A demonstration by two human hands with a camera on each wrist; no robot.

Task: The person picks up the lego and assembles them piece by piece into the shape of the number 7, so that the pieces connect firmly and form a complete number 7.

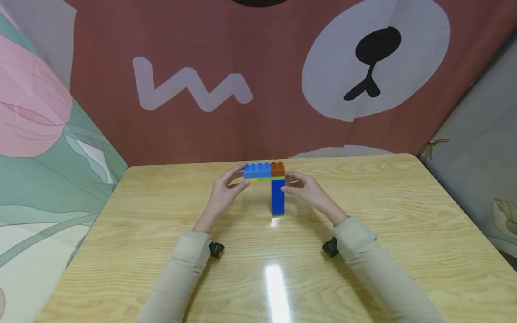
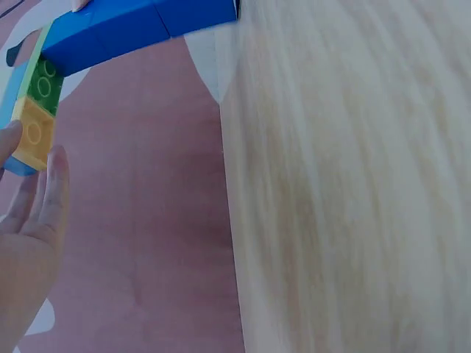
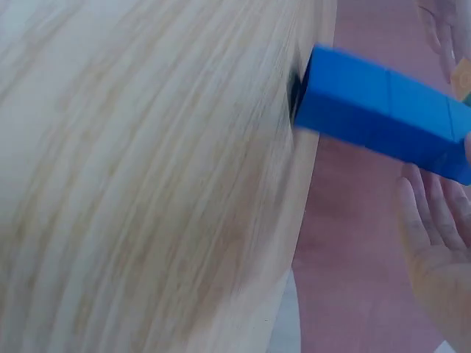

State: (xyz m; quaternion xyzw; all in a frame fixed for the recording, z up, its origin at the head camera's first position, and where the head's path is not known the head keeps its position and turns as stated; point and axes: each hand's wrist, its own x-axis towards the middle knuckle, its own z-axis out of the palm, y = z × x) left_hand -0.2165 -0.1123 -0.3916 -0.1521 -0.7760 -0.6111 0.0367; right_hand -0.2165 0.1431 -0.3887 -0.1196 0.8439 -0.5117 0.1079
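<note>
A toy building-brick structure shaped like an upside-down L stands between my hands. Its upright is a column of stacked dark blue bricks (image 1: 278, 197). Across the top lie a light blue brick (image 1: 257, 171) and an orange-brown brick (image 1: 277, 169). Under them runs a thin layer with a green brick (image 2: 44, 81) and a yellow brick (image 2: 34, 132). My left hand (image 1: 224, 190) pinches the overhanging left end, thumb in front at the yellow brick. With thumb in front and fingers behind, my right hand (image 1: 307, 190) holds the upper right side of the column. The column's foot is right at the tabletop.
The light wooden table (image 1: 161, 269) extends around the structure on all sides. Behind its far edge hangs a reddish-brown cloth (image 1: 262, 130) with a cartoon animal face. A dark wrist camera (image 1: 216, 249) sits at the left cuff, another device (image 1: 330, 247) at the right.
</note>
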